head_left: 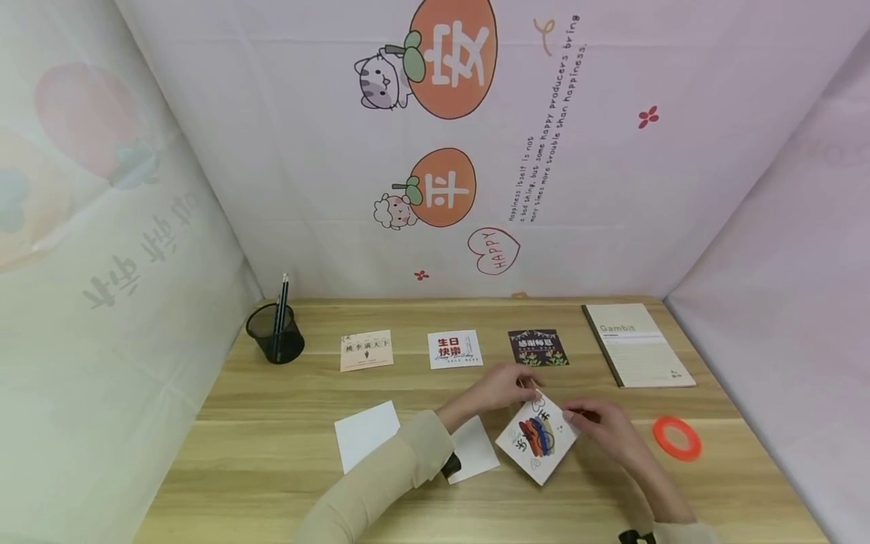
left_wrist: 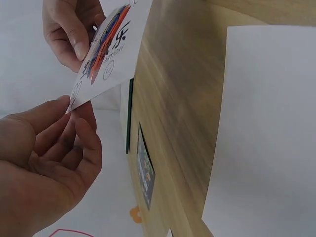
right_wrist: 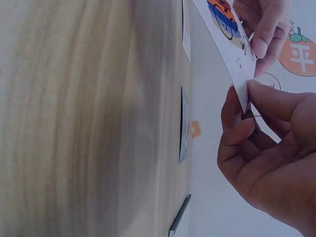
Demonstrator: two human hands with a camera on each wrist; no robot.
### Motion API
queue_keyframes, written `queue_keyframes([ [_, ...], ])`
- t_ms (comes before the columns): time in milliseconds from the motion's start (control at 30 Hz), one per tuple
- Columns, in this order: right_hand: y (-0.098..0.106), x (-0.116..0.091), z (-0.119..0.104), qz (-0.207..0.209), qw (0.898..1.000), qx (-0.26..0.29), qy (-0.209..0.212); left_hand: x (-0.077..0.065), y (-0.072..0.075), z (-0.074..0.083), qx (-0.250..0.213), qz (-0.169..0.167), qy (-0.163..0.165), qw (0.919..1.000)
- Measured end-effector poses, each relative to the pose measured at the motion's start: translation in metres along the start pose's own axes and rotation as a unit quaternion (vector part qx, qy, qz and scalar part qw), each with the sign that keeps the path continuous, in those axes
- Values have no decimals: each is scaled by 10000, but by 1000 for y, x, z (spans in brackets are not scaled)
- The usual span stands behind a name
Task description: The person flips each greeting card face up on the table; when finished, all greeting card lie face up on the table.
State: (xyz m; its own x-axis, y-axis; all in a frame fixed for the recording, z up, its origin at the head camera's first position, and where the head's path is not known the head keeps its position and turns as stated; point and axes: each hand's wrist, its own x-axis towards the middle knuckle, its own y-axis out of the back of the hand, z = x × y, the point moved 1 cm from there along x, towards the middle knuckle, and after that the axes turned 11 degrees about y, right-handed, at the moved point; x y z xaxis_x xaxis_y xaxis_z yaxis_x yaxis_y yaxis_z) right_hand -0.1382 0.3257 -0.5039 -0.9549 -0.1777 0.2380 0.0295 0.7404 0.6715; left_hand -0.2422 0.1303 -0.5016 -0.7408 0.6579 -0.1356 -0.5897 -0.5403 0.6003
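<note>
A white greeting card [head_left: 538,437] with a red, blue and tan brushed patch and black lettering is held tilted above the table. My left hand [head_left: 501,387] pinches its upper corner between thumb and fingers, also seen as the near left hand [left_wrist: 49,143] in the left wrist view. At the neighbouring corner, my right hand [head_left: 601,427] pinches the card too; in the right wrist view this right hand [right_wrist: 271,143] has its thumb on top and fingers below. Two blank white cards, a left one [head_left: 367,434] and a right one [head_left: 472,451], lie partly under my left arm.
Along the back lie a cream card [head_left: 367,350], a birthday card [head_left: 455,349], a dark card [head_left: 538,347] and a notebook [head_left: 639,345]. A black mesh cup [head_left: 288,344] with pencils stands at the left. An orange ring [head_left: 677,437] lies at the right.
</note>
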Motion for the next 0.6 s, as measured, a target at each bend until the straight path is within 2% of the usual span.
queue_keyframes([
  [167, 0, 3, -3, -237, 9997, 52, 59, -1, 1, -3, 249, -550, -184, 9980],
  [300, 1, 3, -2, -217, 9991, 141, -340, -3, 0, -7, 293, -753, -347, 9961],
  [400, 2, 3, 1, -17, 9961, 301, -831, -4, -1, -10, -280, -711, -147, 9970],
  [467, 3, 2, 4, 142, 9940, 481, -973, -6, -1, -13, -819, -555, 118, 9950],
  [500, 4, 2, 5, 222, 9929, 565, -1019, -7, -2, -14, -1105, -432, 266, 9926],
  [600, 5, 0, 9, 391, 9921, 690, -971, -9, -3, -17, -1941, -26, 726, 9783],
])
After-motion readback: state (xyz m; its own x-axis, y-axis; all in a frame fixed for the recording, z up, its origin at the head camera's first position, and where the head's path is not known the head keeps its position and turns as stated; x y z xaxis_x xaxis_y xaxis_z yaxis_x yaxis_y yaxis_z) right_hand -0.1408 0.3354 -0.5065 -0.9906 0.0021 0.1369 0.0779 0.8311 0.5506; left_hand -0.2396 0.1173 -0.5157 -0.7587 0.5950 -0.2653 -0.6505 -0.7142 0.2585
